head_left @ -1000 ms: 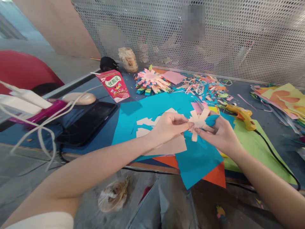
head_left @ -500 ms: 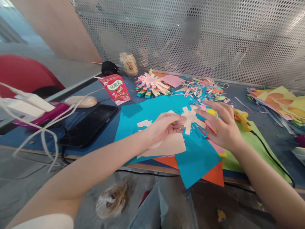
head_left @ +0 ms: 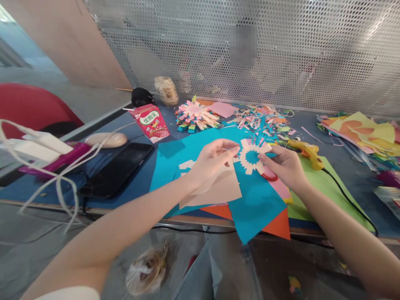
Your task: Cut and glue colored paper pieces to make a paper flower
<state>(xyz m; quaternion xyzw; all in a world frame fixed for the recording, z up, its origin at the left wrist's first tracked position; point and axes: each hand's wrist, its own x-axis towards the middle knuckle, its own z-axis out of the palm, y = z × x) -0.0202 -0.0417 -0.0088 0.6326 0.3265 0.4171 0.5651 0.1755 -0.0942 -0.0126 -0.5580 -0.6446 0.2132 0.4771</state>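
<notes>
My left hand (head_left: 214, 157) pinches the left edge of a cream paper cut-out (head_left: 251, 156), a fringed ring with blue showing through its middle. My right hand (head_left: 283, 166) has its fingertips closed on the ring's right side. The ring is held just above a blue sheet (head_left: 256, 204) on the table. A beige sheet (head_left: 218, 189) lies under my left wrist. A red scissor handle (head_left: 269, 177) peeks out below my right hand.
A yellow glue gun (head_left: 304, 148) with a black cord lies right of my hands on a green sheet (head_left: 315, 196). Behind are paper scraps (head_left: 265, 114), a layered paper flower (head_left: 195, 112), a red carton (head_left: 153, 121), a black tablet (head_left: 115, 164) and stacked coloured paper (head_left: 365, 131).
My right hand let go and spread open half a second ago, then came back to the cut-out. The cut-out now shows as an open ring, farther from me.
</notes>
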